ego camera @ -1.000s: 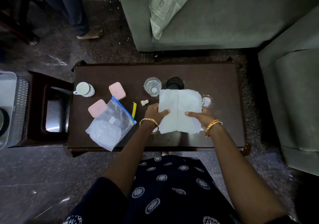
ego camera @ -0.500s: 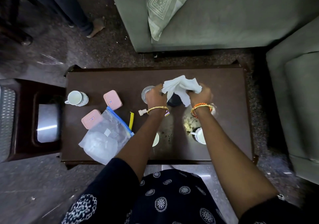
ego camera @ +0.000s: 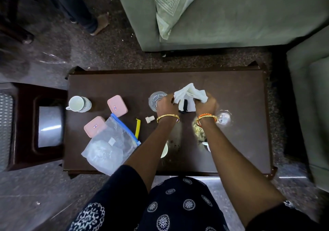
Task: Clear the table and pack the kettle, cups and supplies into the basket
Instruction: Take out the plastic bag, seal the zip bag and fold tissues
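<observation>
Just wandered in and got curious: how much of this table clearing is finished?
Little looks done: no basket shows, and nothing looks packed. In hand: the left hand and right hand grip a crumpled white tissue. Left on the table: a white cup, two pink boxes, a zip bag, a glass and crumbs.

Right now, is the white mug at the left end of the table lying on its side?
No, the white mug stands upright on the table, its open mouth facing up at the camera and its handle pointing left.
</observation>
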Demonstrator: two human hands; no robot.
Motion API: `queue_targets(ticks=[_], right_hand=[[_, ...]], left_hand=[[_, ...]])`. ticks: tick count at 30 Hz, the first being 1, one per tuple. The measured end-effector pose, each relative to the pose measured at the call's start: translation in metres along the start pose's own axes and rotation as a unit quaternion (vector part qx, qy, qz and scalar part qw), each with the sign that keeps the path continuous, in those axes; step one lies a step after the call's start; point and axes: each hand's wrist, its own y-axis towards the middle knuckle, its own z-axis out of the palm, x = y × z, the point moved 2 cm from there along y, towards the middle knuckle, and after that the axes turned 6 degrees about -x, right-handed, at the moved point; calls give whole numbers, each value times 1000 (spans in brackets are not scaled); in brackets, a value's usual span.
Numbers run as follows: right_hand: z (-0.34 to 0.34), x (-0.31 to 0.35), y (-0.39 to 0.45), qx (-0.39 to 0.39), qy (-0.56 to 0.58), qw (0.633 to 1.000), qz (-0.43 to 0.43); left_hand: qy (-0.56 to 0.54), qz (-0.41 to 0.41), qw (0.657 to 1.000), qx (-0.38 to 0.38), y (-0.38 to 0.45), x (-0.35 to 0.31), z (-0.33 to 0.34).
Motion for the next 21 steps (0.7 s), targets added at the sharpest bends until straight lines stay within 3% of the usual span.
queue_targets(ticks=[5,8,11,21], right_hand=[[6,-10,0,38,-20,999,-11],[2,-11,-1,10,-22,999,-34],[-1,-10,-4,-17,-22,998,-60],[8,-21,2,-1,-89,995,-51]], left_hand=[[17,38,999,-7,-2,0,0],[9,83,995,-46,-8,1,-2],[25,74,994,-70,-10,2,0],[141,72,987,-35,-5,-2,15]])
